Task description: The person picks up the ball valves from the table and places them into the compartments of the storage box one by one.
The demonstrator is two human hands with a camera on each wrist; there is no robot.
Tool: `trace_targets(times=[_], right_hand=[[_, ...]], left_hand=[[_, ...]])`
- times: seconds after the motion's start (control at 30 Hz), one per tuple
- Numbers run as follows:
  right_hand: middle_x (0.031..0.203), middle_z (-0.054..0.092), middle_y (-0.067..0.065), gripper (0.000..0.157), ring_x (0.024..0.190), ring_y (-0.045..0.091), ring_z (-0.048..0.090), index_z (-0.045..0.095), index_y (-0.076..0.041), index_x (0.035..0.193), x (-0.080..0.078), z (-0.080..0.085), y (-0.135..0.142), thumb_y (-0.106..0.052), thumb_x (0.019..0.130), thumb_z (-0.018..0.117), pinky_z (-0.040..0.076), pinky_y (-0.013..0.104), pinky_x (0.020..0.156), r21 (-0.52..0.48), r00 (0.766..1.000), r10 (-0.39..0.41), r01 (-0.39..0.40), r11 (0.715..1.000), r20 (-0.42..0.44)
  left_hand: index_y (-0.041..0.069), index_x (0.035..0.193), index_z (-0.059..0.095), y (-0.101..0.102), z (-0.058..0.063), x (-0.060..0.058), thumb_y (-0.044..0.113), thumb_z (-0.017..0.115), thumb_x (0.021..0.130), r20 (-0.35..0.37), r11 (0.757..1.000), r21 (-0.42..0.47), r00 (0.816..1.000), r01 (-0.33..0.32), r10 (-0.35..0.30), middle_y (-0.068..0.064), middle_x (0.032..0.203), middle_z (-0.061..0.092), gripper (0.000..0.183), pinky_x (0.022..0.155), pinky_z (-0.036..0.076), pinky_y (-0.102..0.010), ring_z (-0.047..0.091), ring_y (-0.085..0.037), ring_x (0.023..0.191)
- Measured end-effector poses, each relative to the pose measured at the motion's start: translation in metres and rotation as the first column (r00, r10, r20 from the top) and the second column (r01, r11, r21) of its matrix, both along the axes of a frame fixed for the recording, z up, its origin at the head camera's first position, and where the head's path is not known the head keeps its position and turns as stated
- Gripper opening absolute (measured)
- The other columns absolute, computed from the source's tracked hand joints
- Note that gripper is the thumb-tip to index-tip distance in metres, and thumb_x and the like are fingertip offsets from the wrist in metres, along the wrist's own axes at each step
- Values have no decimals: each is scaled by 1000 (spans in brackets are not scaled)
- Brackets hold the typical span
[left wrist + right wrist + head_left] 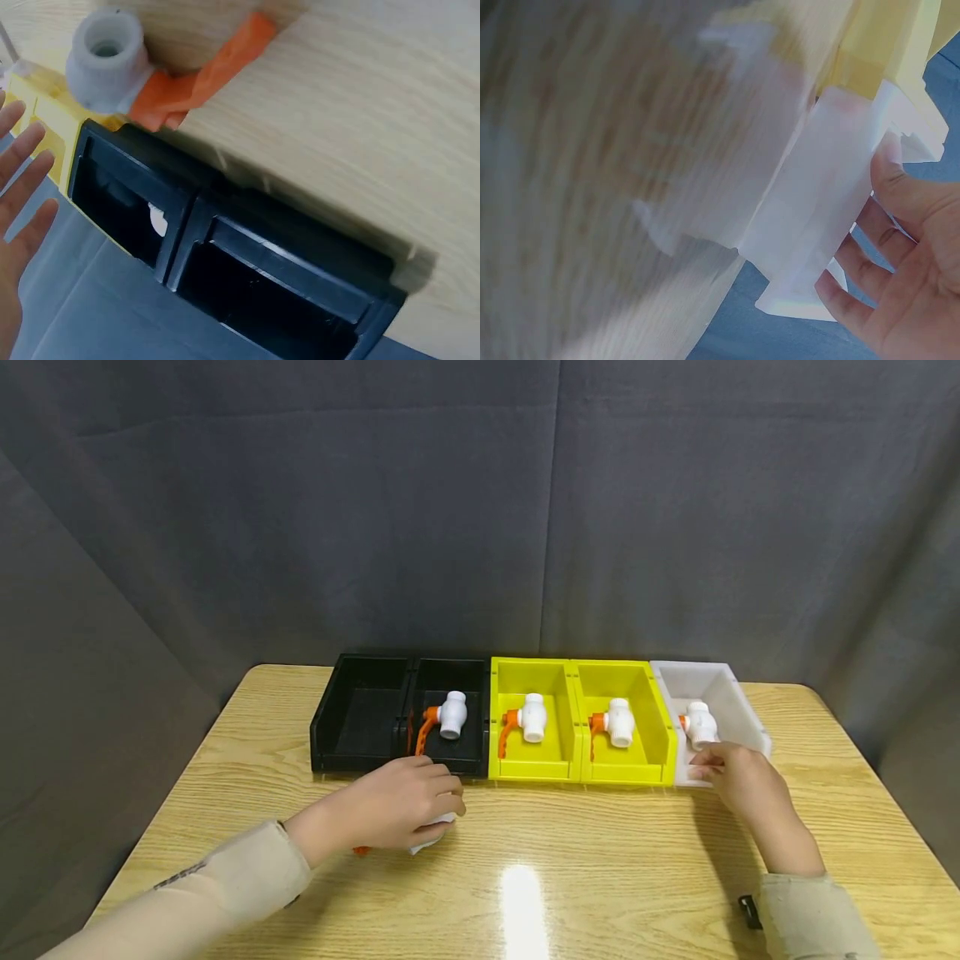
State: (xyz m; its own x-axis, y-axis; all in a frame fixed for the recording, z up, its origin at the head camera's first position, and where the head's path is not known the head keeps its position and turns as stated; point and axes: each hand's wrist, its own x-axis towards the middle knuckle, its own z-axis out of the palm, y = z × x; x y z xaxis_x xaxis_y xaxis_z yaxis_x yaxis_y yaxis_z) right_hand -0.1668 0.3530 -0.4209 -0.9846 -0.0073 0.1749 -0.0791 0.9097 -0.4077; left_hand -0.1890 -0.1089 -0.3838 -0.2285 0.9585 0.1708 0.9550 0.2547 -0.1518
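Note:
My left hand (401, 802) is over a white ball valve (433, 833) with an orange lever handle, in front of the black bins. The left wrist view shows the valve's round socket and orange handle (206, 75) beside the spread fingers (26, 176), which do not wrap round it. My right hand (746, 777) is at the front of the white bin (738, 693), thumb and fingers loosely bent. A ball valve (701, 724) lies inside that bin, just beyond the fingertips. In the right wrist view, the thumb (891, 169) is against the bin's front edge.
Two yellow bins (534, 770) stand mid-row, each with a ball valve (533, 718) inside. The right black bin (474, 764) also contains one (452, 716); the left black bin (363, 718) shows a bare floor. A grey curtain (480, 527) hangs behind the wooden table (585, 877).

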Motion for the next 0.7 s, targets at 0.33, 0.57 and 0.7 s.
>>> trace_targets(times=[0.33, 0.57, 0.7], right_hand=[[92, 71, 19, 9, 79, 39, 65, 73, -3, 88, -1, 1, 1, -10, 85, 78, 50, 56, 65, -4, 1000, -2, 2, 1000, 15], [96, 70, 23, 11, 83, 43, 64, 74, -2, 90, -1, 1, 1, -11, 85, 77, 49, 58, 68, -2, 999, -10, 10, 1000, 30], [96, 70, 22, 11, 82, 44, 64, 74, -2, 89, 0, 1, 1, -11, 85, 78, 49, 58, 66, -5, 1000, -14, 14, 1000, 21]], left_hand=[[21, 111, 69, -12, -11, 6, 35, 69, 92, 50, 997, -44, 997, -61, 63, 4, 115, 65, 24, 88, 52, -34, 61, -15, 106], [22, 120, 65, -17, -21, 8, 40, 70, 90, 123, 995, -52, 988, -86, 92, 3, 128, 61, 35, 93, 51, -37, 57, -16, 117], [24, 130, 61, -19, -24, 9, 46, 69, 90, 155, 988, -98, 979, -115, 130, 3, 138, 56, 46, 100, 47, -39, 52, -16, 126]])
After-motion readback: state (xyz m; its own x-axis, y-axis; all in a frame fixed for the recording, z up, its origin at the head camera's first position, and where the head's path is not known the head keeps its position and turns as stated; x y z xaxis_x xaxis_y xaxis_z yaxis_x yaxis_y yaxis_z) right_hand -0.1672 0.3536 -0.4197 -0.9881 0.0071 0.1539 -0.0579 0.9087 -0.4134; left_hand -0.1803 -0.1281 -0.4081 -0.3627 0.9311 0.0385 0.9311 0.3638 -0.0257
